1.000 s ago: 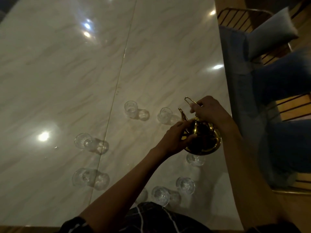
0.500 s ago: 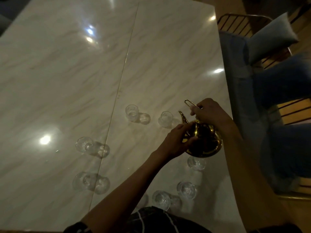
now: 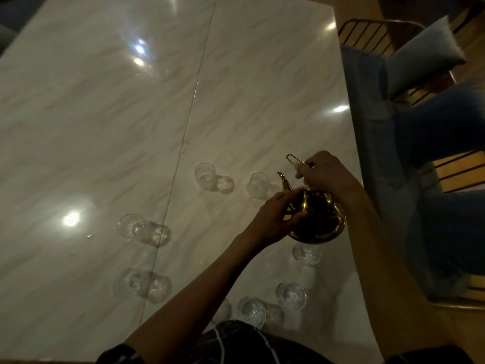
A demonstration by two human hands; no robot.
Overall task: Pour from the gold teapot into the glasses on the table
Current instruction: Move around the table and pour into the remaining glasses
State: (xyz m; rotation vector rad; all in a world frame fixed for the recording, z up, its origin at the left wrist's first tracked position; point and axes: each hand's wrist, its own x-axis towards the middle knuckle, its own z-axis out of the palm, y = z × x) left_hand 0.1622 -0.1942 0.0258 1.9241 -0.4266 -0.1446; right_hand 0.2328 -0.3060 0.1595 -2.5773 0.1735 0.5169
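- The gold teapot (image 3: 316, 219) is up off the bench (image 3: 105, 127), held over its right-hand part, spout (image 3: 284, 181) aimed away from the person toward a clear glass (image 3: 258, 185).
- Right hand (image 3: 325, 177) is clenched around the thin wire handle (image 3: 295, 160), which loops out past the knuckles.
- Left hand (image 3: 275, 219) is on the pot's near side, fingers curled against the body just below the spout, steadying it.
- Whether any liquid is leaving the spout is impossible to tell in this dim light.
- Glasses ring the action: a second one (image 3: 205, 176) sits left of the first, two more (image 3: 131, 225) (image 3: 128, 283) sit out near the bench's seam.
- Another glass (image 3: 306, 254) stands directly below the pot's belly, with two (image 3: 291, 295) (image 3: 251, 311) closer to the person's body.
- Their contents can't be made out.
- Bright lamp reflections dot the glossy marble top.
- Off the right edge there's a blue upholstered chair (image 3: 372, 122) with a metal frame, and a grey cushion (image 3: 425, 56) resting on it.
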